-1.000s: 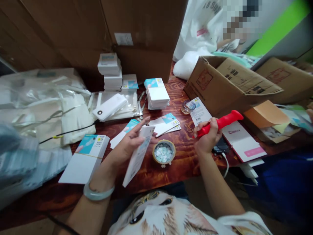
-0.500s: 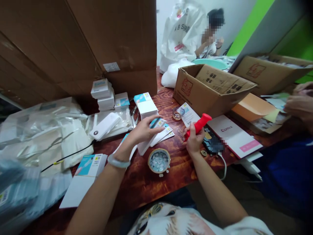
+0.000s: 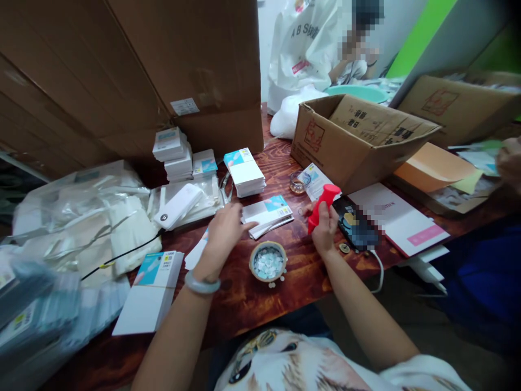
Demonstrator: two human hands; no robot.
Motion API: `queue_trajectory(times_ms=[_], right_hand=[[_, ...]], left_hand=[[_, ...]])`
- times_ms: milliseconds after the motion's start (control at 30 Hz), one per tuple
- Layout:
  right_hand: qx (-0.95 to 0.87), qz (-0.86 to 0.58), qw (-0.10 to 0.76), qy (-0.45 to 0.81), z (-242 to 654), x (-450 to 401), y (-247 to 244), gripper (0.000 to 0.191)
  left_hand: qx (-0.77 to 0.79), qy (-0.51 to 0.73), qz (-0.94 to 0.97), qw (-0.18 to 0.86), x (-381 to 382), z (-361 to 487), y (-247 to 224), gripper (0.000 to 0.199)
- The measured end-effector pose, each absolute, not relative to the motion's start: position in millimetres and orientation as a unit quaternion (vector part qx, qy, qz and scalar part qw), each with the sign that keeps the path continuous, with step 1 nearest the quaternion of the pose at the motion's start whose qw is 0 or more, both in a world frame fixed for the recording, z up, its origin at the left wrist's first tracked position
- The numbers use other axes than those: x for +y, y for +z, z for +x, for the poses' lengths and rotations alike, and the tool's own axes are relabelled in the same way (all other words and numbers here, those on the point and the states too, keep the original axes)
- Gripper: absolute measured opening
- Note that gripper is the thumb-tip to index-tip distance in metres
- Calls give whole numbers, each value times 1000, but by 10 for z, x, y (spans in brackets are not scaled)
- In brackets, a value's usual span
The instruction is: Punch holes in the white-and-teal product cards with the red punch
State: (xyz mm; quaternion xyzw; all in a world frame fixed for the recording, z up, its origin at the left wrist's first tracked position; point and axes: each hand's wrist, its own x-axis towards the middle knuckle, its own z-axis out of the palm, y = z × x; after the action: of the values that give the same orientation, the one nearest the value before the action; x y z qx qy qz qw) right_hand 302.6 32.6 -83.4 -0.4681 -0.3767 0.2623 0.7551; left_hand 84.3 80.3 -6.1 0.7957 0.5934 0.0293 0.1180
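Note:
My left hand [image 3: 226,233], a pale bangle on its wrist, hovers at the left end of a small pile of printed cards [image 3: 268,212]. Its thumb stands apart from the fingers, and no card shows in it; the fingertips are partly hidden. More white cards [image 3: 196,252] lie partly behind that wrist. My right hand [image 3: 324,231] is wrapped round a red plastic tool [image 3: 323,209] with a flared top, held tilted above the table. Between the hands stands a round tub [image 3: 268,262] full of small pale discs, a few of them loose beside it.
Banded card stacks [image 3: 152,293] stand at left and a card stack [image 3: 244,171] farther back. A glass dish [image 3: 299,182], a phone [image 3: 358,225] with a cable and a white notebook [image 3: 401,217] lie right. Cardboard boxes [image 3: 362,144] stand behind; another person's hand [image 3: 510,163] shows at right.
My left hand has let go of a card over the pile and drawn back left. The pile now lies flatter. My right hand still grips the red tool; the view has shifted slightly.

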Motion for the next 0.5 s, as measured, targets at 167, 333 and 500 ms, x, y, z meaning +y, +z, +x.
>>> queue_trajectory(times_ms=[167,333,500], right_hand=[[-405,-471,749,231,2984,337,-850,32],[-388,-432,785,216,2948,352,-786,25],[-364,-437,788,234,2944,340,-741,29]], left_hand=[[717,-79,682,125,661,253,-210,78],[692,-29,711,120,662,158,-356,65],[711,-63,688,127,719,126,-323,76]])
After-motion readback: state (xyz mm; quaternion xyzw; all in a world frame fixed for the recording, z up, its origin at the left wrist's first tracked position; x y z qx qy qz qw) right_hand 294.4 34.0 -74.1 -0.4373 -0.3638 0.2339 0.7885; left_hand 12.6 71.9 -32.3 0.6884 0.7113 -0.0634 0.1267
